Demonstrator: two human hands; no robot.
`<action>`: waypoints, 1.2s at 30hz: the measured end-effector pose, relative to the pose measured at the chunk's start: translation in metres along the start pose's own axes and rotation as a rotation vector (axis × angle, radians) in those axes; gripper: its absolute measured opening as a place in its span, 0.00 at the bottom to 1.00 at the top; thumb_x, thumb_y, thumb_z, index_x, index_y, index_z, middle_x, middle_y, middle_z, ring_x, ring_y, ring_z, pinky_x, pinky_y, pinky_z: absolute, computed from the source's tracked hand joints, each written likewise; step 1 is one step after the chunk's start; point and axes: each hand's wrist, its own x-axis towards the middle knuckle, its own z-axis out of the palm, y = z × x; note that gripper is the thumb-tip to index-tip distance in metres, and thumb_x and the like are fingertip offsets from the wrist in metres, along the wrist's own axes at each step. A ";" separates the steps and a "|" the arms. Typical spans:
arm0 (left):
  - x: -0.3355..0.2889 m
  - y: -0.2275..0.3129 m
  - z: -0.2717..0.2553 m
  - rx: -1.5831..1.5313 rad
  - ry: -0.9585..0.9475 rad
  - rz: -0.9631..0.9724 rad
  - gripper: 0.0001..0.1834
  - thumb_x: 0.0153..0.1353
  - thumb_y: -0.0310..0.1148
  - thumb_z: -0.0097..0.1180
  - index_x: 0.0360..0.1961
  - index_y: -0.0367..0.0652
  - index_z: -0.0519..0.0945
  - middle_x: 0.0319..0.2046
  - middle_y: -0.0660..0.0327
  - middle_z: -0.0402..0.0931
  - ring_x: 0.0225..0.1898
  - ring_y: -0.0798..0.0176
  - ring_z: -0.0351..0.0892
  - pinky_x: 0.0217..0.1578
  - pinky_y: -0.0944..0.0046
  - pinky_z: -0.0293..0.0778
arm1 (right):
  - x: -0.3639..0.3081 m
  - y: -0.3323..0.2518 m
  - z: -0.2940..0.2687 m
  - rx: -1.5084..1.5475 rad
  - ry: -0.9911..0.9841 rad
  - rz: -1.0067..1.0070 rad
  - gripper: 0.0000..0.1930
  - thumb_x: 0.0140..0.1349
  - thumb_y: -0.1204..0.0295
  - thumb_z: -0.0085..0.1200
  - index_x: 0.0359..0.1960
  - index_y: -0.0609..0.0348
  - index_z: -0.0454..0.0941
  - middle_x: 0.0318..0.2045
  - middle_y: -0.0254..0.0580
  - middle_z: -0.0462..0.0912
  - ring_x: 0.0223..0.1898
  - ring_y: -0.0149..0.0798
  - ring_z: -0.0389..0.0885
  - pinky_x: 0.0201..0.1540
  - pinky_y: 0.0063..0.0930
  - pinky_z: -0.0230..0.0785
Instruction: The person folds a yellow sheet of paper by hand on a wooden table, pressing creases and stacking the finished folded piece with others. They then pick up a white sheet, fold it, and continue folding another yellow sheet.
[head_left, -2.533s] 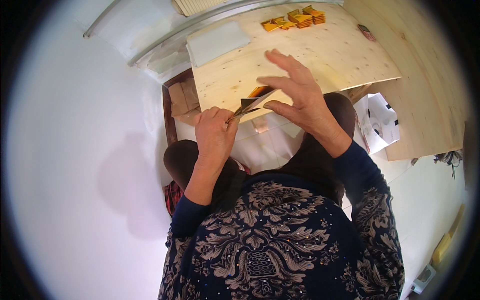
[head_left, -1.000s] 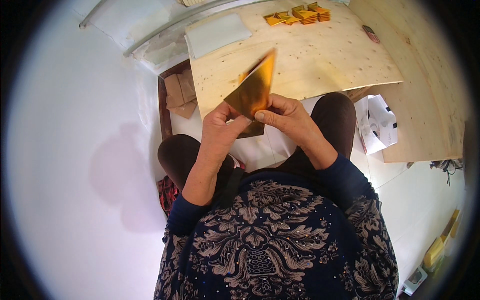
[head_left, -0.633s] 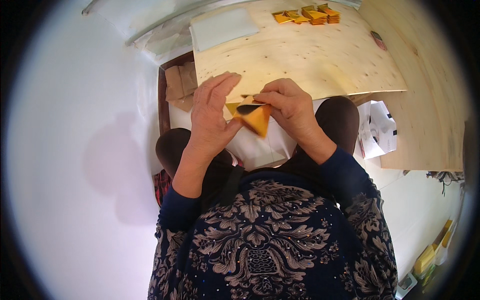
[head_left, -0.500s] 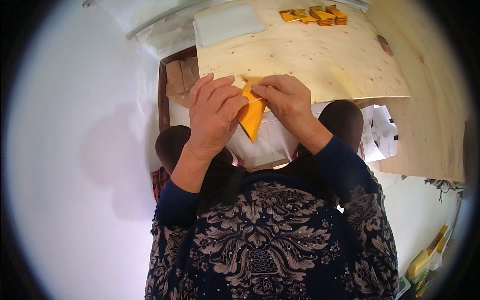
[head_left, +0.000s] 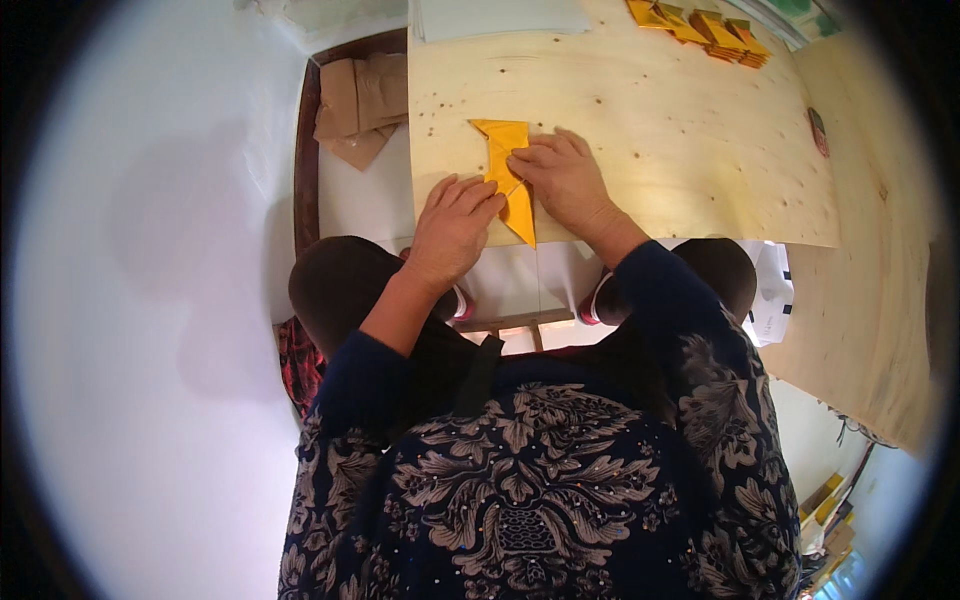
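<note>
A folded gold paper piece (head_left: 510,140) was held down by both hands at the near edge of the wooden table (head_left: 670,150); whether it lay flat or was lifted slightly could not be told. Its left side was touched by the bent fingertips of the left hand (head_left: 450,228), its right side by the curled thumb and fingers of the right hand (head_left: 570,183); whether the paper was pinched or merely pressed was not shown. A skewed crease was judged the likeliest fault, should the two sides be pulled unevenly across the pale line between the hands. The lower point might also be bent if pushed against the table's edge. The long axis was slanted slightly, from far left to near right; the near tip was pointed toward the body, the far corner leftward.
</note>
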 end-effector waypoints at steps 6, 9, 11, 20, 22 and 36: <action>-0.005 -0.006 -0.012 0.075 -0.021 -0.165 0.21 0.57 0.27 0.55 0.54 0.43 0.79 0.61 0.60 0.71 0.65 0.55 0.65 0.69 0.48 0.53 | 0.004 -0.006 0.002 -0.020 -0.088 0.138 0.12 0.58 0.65 0.59 0.43 0.48 0.83 0.46 0.32 0.81 0.59 0.41 0.73 0.71 0.50 0.47; 0.001 0.010 -0.007 0.052 -0.087 -0.079 0.28 0.60 0.36 0.58 0.62 0.42 0.72 0.65 0.56 0.66 0.70 0.54 0.57 0.72 0.46 0.44 | 0.005 -0.016 0.010 -0.096 -0.073 0.141 0.13 0.58 0.65 0.59 0.45 0.47 0.82 0.47 0.31 0.79 0.60 0.38 0.72 0.70 0.48 0.48; -0.001 0.023 -0.004 0.041 -0.201 -0.138 0.31 0.60 0.39 0.59 0.63 0.41 0.69 0.67 0.55 0.63 0.71 0.54 0.55 0.72 0.46 0.42 | 0.002 -0.016 0.014 -0.119 -0.002 0.135 0.13 0.59 0.64 0.59 0.45 0.47 0.81 0.49 0.31 0.78 0.61 0.37 0.71 0.70 0.48 0.48; -0.022 0.034 -0.008 0.086 -0.280 -0.159 0.38 0.55 0.47 0.63 0.64 0.40 0.68 0.68 0.55 0.61 0.73 0.55 0.51 0.72 0.41 0.39 | -0.004 -0.009 0.021 -0.087 0.001 0.098 0.15 0.59 0.62 0.58 0.47 0.49 0.81 0.49 0.32 0.77 0.60 0.36 0.71 0.70 0.45 0.49; -0.024 0.036 -0.011 0.095 -0.297 -0.157 0.38 0.54 0.47 0.64 0.64 0.41 0.69 0.68 0.56 0.62 0.73 0.55 0.52 0.72 0.42 0.39 | -0.004 -0.009 0.019 -0.069 0.025 0.090 0.15 0.60 0.62 0.58 0.47 0.49 0.80 0.50 0.32 0.77 0.60 0.37 0.72 0.69 0.45 0.50; -0.011 0.026 0.001 0.092 -0.021 0.040 0.20 0.50 0.34 0.64 0.46 0.45 0.78 0.48 0.60 0.76 0.59 0.57 0.71 0.67 0.50 0.57 | -0.016 -0.011 0.016 0.140 0.042 0.133 0.13 0.57 0.74 0.56 0.45 0.55 0.81 0.51 0.39 0.81 0.56 0.44 0.77 0.54 0.37 0.70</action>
